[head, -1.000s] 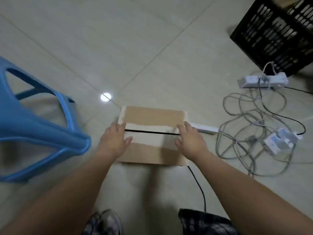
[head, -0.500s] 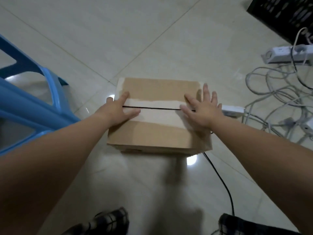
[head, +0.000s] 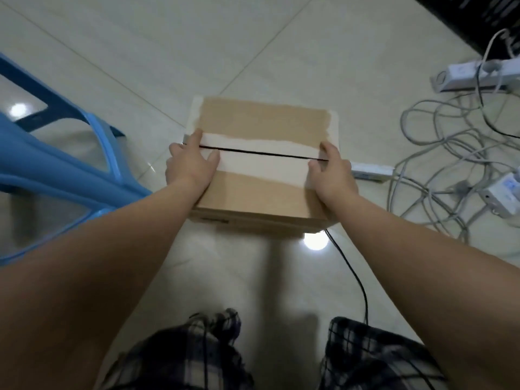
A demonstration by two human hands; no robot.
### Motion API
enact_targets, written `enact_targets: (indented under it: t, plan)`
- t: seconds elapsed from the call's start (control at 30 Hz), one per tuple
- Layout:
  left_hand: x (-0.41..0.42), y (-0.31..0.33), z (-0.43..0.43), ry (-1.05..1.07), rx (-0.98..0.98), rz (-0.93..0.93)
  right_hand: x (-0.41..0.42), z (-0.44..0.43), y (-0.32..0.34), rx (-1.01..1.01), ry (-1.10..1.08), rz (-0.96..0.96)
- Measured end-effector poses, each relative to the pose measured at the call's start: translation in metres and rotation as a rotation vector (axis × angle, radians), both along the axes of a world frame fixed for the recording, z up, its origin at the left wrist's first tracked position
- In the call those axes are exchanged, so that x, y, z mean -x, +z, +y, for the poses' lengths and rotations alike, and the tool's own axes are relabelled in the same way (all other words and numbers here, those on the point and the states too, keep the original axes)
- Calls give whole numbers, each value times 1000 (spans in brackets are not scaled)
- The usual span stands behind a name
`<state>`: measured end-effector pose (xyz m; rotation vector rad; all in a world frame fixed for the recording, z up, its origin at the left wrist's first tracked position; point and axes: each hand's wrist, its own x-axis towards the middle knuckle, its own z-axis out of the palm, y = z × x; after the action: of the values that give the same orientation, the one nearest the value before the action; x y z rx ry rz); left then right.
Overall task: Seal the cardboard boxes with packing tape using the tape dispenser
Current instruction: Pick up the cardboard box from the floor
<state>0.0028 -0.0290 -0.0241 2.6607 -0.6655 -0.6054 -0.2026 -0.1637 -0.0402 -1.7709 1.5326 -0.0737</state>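
I see the cardboard box [head: 261, 192] on the tiled floor [head: 197, 52], its top flaps meeting along a dark seam. The left hand [head: 190, 167] grips its left edge and the right hand [head: 333, 178] grips its right edge. A blue plastic stool [head: 70, 175] stands to the left. Tangled cables [head: 422, 142] and a power strip [head: 472, 77] lie to the right.

1. No text, brand, number or sign can be read anywhere.
2. The cardboard box [head: 261, 192] carries a small dark print [head: 215, 220] on its near side wall, just below the left hand [head: 191, 164]. It is too blurred to read.
3. The white adapter [head: 498, 198], well to the right of the right hand [head: 332, 175], bears a bluish label [head: 510, 189], too small to make out.
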Motion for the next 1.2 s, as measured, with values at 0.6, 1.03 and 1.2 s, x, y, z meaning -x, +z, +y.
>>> enact_targets:
  t: [0.6, 1.03, 1.2]
  plan:
    - [-29, 501, 16, -155, 99, -24, -17, 29, 519, 55, -37, 31]
    - [-90, 597, -22, -212, 211, -73, -61, -9, 615, 177, -13, 30]
    - [-109, 610, -101, -197, 323, -53, -70, -78, 628, 206, -58, 2]
